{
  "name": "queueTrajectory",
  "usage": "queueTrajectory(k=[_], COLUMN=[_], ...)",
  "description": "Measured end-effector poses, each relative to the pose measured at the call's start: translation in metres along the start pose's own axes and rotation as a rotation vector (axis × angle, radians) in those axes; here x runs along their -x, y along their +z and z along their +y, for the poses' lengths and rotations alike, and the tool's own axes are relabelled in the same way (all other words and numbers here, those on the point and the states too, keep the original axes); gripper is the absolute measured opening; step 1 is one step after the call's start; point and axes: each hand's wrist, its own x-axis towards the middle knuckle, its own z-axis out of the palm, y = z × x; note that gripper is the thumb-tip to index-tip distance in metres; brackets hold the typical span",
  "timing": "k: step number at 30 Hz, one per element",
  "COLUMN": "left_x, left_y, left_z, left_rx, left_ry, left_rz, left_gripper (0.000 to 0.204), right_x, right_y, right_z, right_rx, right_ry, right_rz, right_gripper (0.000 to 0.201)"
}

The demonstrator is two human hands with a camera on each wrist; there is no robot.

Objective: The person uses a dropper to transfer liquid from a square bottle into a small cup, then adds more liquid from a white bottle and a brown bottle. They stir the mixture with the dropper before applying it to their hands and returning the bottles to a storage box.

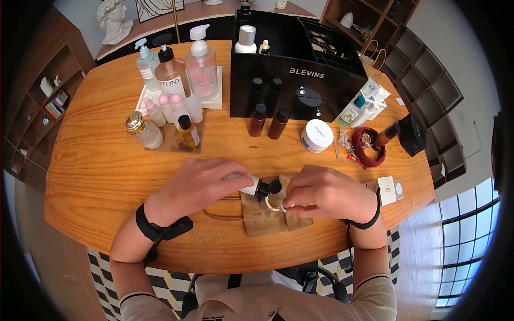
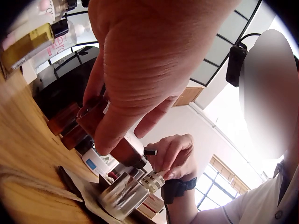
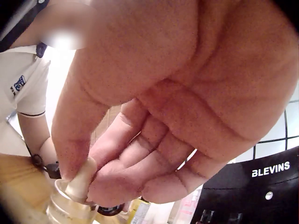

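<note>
My left hand (image 1: 201,184) grips a small dark brown bottle (image 2: 125,153) with a white label. The bottle is tilted, and its black flip cap (image 1: 273,187) hangs open over a small clear glass jar (image 2: 122,196). That jar stands on a brown paper-like mat (image 1: 259,220). At the jar's mouth, my right hand (image 1: 326,192) pinches a small pale cream piece (image 3: 81,181) between thumb and fingers. The piece's lower end dips at the jar rim in the right wrist view; I cannot tell what it is.
Behind the hands stand two brown bottles (image 1: 257,121), a white round tub (image 1: 317,136) and a black BLEVINS organizer (image 1: 273,75). Pump and small bottles (image 1: 171,75) crowd the back left. A dark red ring-shaped dish (image 1: 369,160) and cards (image 1: 390,190) lie on the right.
</note>
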Motion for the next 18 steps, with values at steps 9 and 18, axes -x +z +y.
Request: queueTrajectory(k=[9,18], left_x=[0.0006,-0.0009], left_y=[0.0002,0.0022], left_z=[-0.0003,0.0026], left_rx=[-0.003,-0.026], left_ry=[0.003,-0.006], left_rz=[-0.02,0.021], left_gripper=[0.034,0.024], right_x=[-0.0001,-0.0007], right_y=[-0.0004,0.0008], right_z=[0.0027,0.0041], right_rx=[0.024,0.039], right_ry=[-0.02,-0.033], right_rz=[0.039,0.041], right_gripper=[0.01,0.009])
